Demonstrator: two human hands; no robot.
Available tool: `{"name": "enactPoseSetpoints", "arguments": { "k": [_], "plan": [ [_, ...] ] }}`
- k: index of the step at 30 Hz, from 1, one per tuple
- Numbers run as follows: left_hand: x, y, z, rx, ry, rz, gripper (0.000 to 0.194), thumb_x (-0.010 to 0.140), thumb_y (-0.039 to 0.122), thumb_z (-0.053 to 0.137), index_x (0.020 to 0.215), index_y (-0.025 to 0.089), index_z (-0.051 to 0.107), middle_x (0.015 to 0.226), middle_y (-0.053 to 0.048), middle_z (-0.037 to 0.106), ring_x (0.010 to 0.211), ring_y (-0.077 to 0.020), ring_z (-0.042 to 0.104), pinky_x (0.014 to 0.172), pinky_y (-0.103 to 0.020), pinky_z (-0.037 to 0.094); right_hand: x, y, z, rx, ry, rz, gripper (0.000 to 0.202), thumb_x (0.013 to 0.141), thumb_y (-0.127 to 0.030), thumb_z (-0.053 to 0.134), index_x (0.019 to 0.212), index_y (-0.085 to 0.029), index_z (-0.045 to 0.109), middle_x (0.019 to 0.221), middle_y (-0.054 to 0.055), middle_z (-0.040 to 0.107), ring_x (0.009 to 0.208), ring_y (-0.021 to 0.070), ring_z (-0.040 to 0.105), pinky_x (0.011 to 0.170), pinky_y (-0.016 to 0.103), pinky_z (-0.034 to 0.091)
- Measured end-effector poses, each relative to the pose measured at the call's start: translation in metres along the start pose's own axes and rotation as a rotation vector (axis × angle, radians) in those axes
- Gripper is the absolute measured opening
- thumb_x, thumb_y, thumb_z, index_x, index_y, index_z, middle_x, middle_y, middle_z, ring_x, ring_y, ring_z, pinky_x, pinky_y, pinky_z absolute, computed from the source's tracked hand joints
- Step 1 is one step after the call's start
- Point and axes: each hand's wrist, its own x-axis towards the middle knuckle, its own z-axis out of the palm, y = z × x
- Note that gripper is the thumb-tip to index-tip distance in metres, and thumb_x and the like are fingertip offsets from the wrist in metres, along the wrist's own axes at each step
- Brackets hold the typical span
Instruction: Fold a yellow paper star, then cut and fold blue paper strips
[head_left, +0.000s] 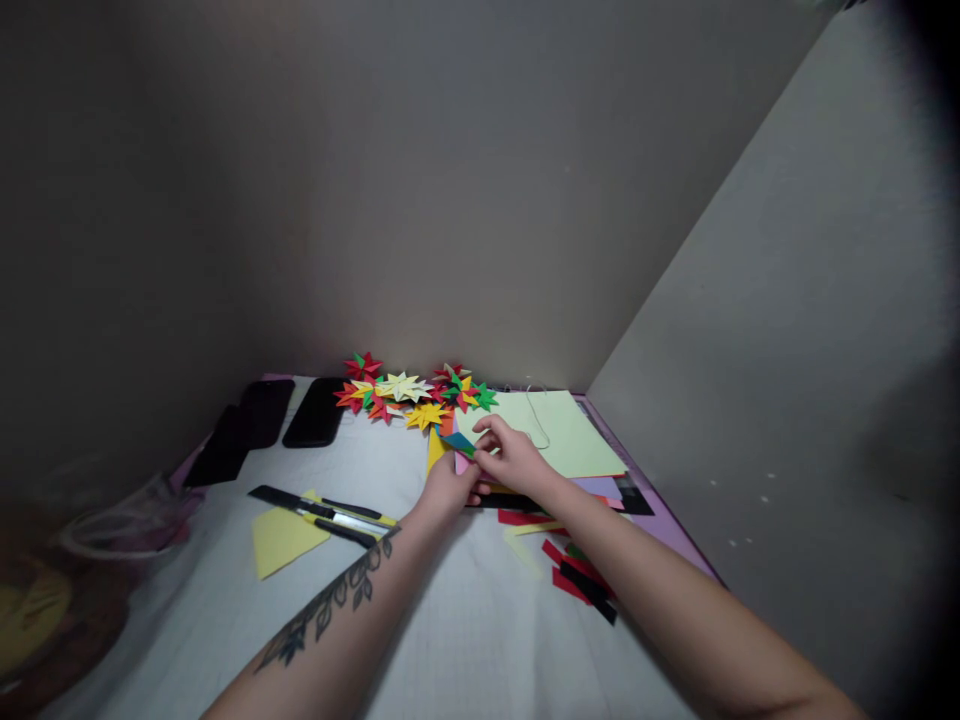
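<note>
A small blue and green folded paper piece (459,443) is held between my two hands, over the stack of coloured sheets. My left hand (448,488) pinches it from below on the near side. Thumb and fingers of my right hand (508,455) close on its right end, with some fingers curled above. The pale green sheet (577,430) lies right behind my right hand, on top of other coloured sheets. Several folded paper stars (405,388) in red, yellow, green and cream sit just beyond the hands.
Two dark phones (315,412) lie back left. Nearer are a yellow paper piece (289,540), a utility knife (330,512) and scissors (349,535). Red, black and yellow paper strips (581,580) lie beside my right forearm. Walls (465,200) stand behind and at right.
</note>
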Motion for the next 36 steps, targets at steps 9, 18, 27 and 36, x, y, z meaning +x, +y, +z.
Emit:
{"name": "enactPoseSetpoints", "arguments": {
  "k": [9,18,27,36],
  "plan": [
    [0.001,-0.002,-0.001,0.031,0.011,0.025,0.012,0.078,0.021,0.059,0.086,0.016,0.052,0.064,-0.002,0.064,0.058,-0.0138,0.062,0.046,-0.019,0.046,-0.009,-0.002,0.001,-0.317,-0.026,-0.103,0.027,0.081,-0.018,0.048,0.108,-0.022,0.051,0.089,0.004,0.067,0.077,0.0168,0.064,0.069,0.027,0.046],
    [0.004,-0.006,-0.002,-0.014,-0.004,0.027,0.018,0.077,0.024,0.062,0.09,0.016,0.052,0.069,-0.003,0.066,0.061,-0.0148,0.064,0.05,-0.021,0.048,-0.009,0.0,0.004,-0.283,0.006,-0.106,0.03,0.08,-0.015,0.049,0.109,-0.023,0.049,0.085,0.002,0.067,0.067,0.014,0.062,0.064,0.025,0.046],
    [0.005,-0.008,-0.002,-0.064,-0.009,0.025,0.021,0.082,0.033,0.058,0.093,0.015,0.054,0.076,-0.006,0.067,0.066,-0.0151,0.066,0.05,-0.02,0.048,-0.005,0.006,0.001,-0.27,0.071,-0.307,0.019,0.081,-0.01,0.047,0.083,-0.02,0.063,0.081,0.003,0.067,0.077,0.0153,0.062,0.071,0.026,0.048],
    [0.005,-0.01,-0.002,-0.078,-0.005,0.019,0.02,0.086,0.031,0.054,0.098,0.015,0.052,0.088,-0.009,0.068,0.071,-0.0157,0.067,0.051,-0.019,0.049,-0.002,0.014,-0.003,-0.155,0.066,-0.21,0.019,0.075,-0.013,0.057,0.084,-0.023,0.071,0.085,0.001,0.071,0.077,0.0142,0.065,0.068,0.024,0.05]
  ]
}}
